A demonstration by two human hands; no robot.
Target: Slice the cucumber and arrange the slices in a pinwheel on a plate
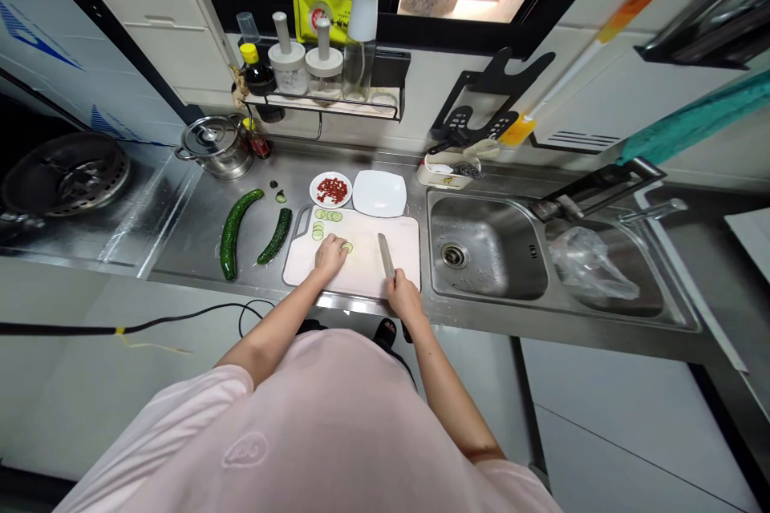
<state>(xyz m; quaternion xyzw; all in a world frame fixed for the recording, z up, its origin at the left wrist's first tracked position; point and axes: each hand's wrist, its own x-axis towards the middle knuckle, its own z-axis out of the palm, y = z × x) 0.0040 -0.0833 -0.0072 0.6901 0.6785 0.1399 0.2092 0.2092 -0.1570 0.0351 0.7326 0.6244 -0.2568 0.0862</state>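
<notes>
On the white cutting board (361, 276), my left hand (330, 256) has its fingers drawn together at a pale green cucumber slice (347, 247); whether it grips the slice is hard to make out. My right hand (404, 295) is wrapped round the handle of a knife (386, 255), whose blade points away from me over the right part of the board. Several more cucumber slices (328, 216) lie at the board's upper left. A whole cucumber (234, 236) and a shorter cut cucumber (275, 236) rest on the steel counter to the left.
Behind the board are a plate of chopped red pieces (331, 190) and a white square plate (379, 193). A lidded pot (218, 148) and a wok (66, 174) stand left. The double sink (490, 252) is right, under a faucet (593, 192). A seasoning rack (325, 103) hangs behind.
</notes>
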